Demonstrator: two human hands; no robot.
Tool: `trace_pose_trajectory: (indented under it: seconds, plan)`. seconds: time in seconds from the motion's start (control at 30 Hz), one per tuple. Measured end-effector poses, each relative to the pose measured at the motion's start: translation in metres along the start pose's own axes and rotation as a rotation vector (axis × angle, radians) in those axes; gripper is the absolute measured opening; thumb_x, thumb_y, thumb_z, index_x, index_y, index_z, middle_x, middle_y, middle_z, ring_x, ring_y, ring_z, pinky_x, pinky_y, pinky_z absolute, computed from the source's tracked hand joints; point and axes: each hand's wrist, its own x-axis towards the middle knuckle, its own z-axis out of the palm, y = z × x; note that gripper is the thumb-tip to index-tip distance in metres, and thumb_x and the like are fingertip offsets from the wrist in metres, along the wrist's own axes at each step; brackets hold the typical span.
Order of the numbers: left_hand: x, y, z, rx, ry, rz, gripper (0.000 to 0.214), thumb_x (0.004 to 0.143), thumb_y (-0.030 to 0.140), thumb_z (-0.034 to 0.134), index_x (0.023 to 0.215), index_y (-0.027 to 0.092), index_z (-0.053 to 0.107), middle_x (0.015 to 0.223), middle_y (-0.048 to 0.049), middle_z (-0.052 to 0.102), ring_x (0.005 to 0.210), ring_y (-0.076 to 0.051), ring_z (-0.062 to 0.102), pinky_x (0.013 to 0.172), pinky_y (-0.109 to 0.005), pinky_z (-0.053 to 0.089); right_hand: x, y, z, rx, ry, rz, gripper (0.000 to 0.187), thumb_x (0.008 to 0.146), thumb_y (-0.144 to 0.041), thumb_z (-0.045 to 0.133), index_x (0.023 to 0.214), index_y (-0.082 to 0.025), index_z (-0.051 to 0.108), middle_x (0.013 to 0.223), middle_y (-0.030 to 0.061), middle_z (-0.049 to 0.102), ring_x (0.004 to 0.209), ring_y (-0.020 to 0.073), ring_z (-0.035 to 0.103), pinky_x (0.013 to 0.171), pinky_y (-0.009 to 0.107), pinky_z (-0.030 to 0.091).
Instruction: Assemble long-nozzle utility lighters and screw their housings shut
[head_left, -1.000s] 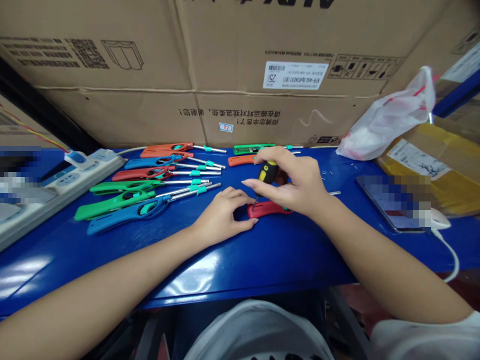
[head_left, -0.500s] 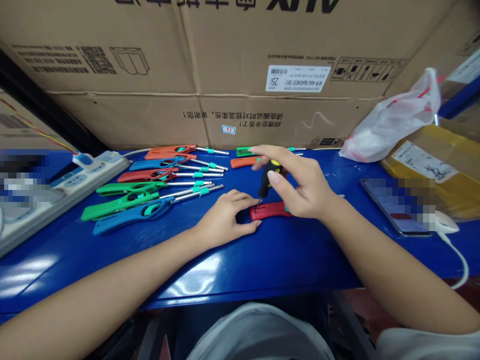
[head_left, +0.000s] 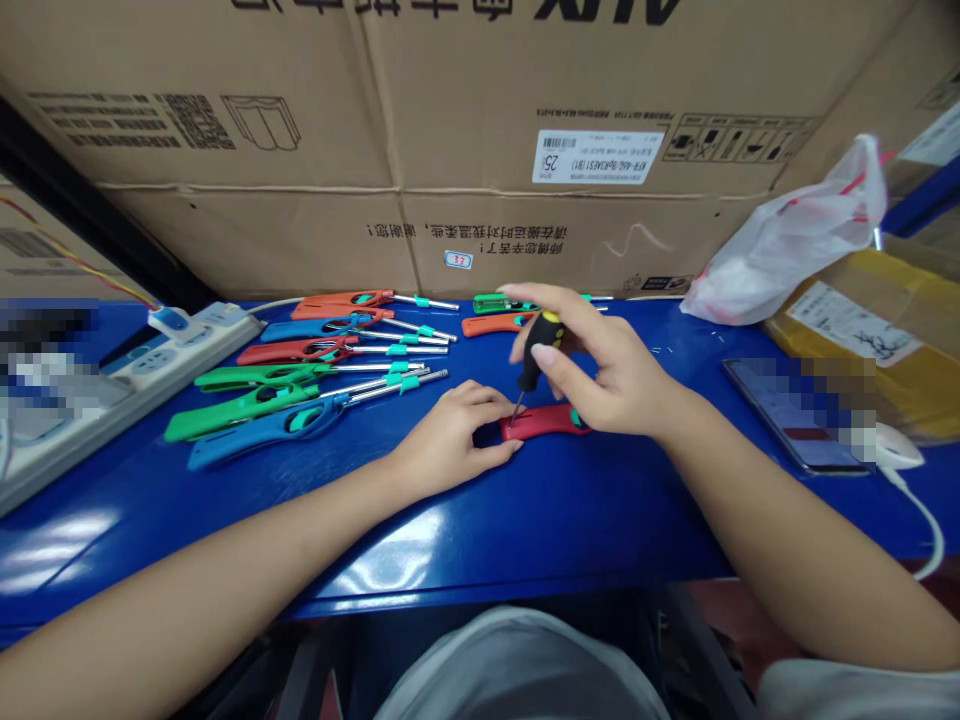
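A red long-nosed lighter (head_left: 546,421) lies flat on the blue table, its handle end towards the left. My left hand (head_left: 459,438) is closed on that end, thumb on the near side and fingers on the far side. In my right hand (head_left: 600,365) is a black and yellow screwdriver (head_left: 534,357), pinched by the handle and slightly tilted. Its tip meets the red handle close to my left fingertips. The right hand hides the lighter's metal nozzle. Behind it lie an orange lighter (head_left: 496,325) and a green lighter (head_left: 489,303), both partly covered.
Several coloured lighters (head_left: 262,407) lie in a row at the left, beside a white power strip (head_left: 161,360). A large cardboard box (head_left: 315,240) stands along the back. At the right are a phone (head_left: 795,415), a plastic bag (head_left: 780,250) and a taped carton (head_left: 922,340).
My right fingers have shifted slightly around the screwdriver handle, and the hand has moved a little to the right, exposing more of the red lighter. My left hand keeps its hold.
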Motion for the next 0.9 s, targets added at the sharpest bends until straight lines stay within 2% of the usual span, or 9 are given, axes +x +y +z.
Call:
trace_pose_trajectory:
  seconds: [0.1,0.17,0.3,0.37,0.47,0.6,0.77,0.83,0.9]
  plan:
    - [0.000,-0.001,0.001,-0.004,-0.008,-0.009,0.032,0.088,0.026,0.075,0.118,0.018,0.072,0.114,-0.0083,0.073,0.108,-0.026,0.062,0.101,-0.044,0.051,0.000,0.002,0.005,-0.070,0.068,0.001,0.037,0.095,-0.035,0.065,0.131,-0.025,0.060,0.122,0.0047,0.073,0.070,0.0135,0.068,0.063,0.026,0.056]
    - [0.000,-0.002,0.001,-0.009,-0.018,-0.016,0.034,0.088,0.025,0.074,0.122,0.020,0.072,0.118,-0.0081,0.072,0.111,-0.027,0.062,0.103,-0.045,0.050,0.000,0.002,0.006,-0.148,0.091,-0.010,0.037,0.090,-0.041,0.072,0.123,-0.026,0.065,0.114,0.0025,0.076,0.068,0.0138,0.068,0.065,0.026,0.056]
    - [0.000,0.001,0.001,0.017,-0.003,-0.029,0.031,0.088,0.028,0.074,0.118,0.021,0.073,0.112,-0.0072,0.072,0.105,-0.025,0.062,0.099,-0.044,0.052,0.001,-0.005,0.001,-0.126,0.037,-0.062,0.040,0.102,-0.035,0.053,0.139,-0.022,0.056,0.129,0.0077,0.072,0.092,0.0186,0.073,0.086,0.032,0.057]
    - [-0.001,0.001,0.001,0.035,0.005,-0.039,0.030,0.087,0.028,0.075,0.116,0.020,0.074,0.108,-0.0071,0.072,0.102,-0.025,0.062,0.097,-0.043,0.053,0.001,-0.010,-0.001,-0.006,-0.003,-0.073,0.043,0.104,-0.027,0.044,0.146,-0.020,0.050,0.132,0.0094,0.070,0.094,0.0180,0.073,0.086,0.033,0.057]
    - [-0.001,0.000,0.001,0.041,0.004,-0.046,0.031,0.087,0.029,0.075,0.117,0.019,0.073,0.112,-0.0085,0.071,0.106,-0.026,0.062,0.099,-0.045,0.052,0.001,-0.010,0.002,0.060,0.010,-0.051,0.037,0.100,-0.026,0.053,0.137,-0.021,0.058,0.119,0.0065,0.075,0.087,0.0169,0.073,0.073,0.029,0.058]
    - [-0.001,-0.001,0.002,0.053,-0.011,-0.060,0.029,0.087,0.030,0.074,0.115,0.021,0.074,0.115,-0.0089,0.070,0.109,-0.028,0.062,0.098,-0.048,0.052,0.000,-0.006,0.010,-0.134,0.133,-0.096,0.026,0.093,-0.039,0.070,0.114,-0.023,0.069,0.106,0.0036,0.079,0.091,0.0196,0.075,0.079,0.029,0.058]
    - [-0.001,0.000,0.001,0.050,-0.003,-0.056,0.028,0.088,0.030,0.074,0.115,0.022,0.074,0.112,-0.0080,0.071,0.107,-0.027,0.062,0.099,-0.047,0.052,0.001,-0.013,0.007,-0.048,-0.008,-0.068,0.040,0.103,-0.027,0.048,0.142,-0.019,0.054,0.139,0.0102,0.067,0.119,0.0222,0.068,0.096,0.034,0.055]
    - [-0.001,0.000,0.002,0.045,-0.003,-0.058,0.028,0.088,0.030,0.074,0.115,0.022,0.074,0.115,-0.0085,0.071,0.109,-0.028,0.062,0.100,-0.047,0.051,0.002,-0.015,0.005,0.054,-0.067,-0.052,0.045,0.101,-0.021,0.046,0.146,-0.020,0.049,0.145,0.0101,0.063,0.112,0.0196,0.070,0.090,0.032,0.057]
    - [-0.001,0.000,0.002,0.043,-0.007,-0.068,0.028,0.087,0.029,0.074,0.114,0.021,0.074,0.116,-0.0089,0.071,0.110,-0.028,0.063,0.100,-0.048,0.051,0.002,-0.014,0.007,0.051,-0.031,-0.043,0.040,0.098,-0.021,0.054,0.138,-0.022,0.055,0.135,0.0072,0.069,0.092,0.0163,0.073,0.077,0.028,0.058]
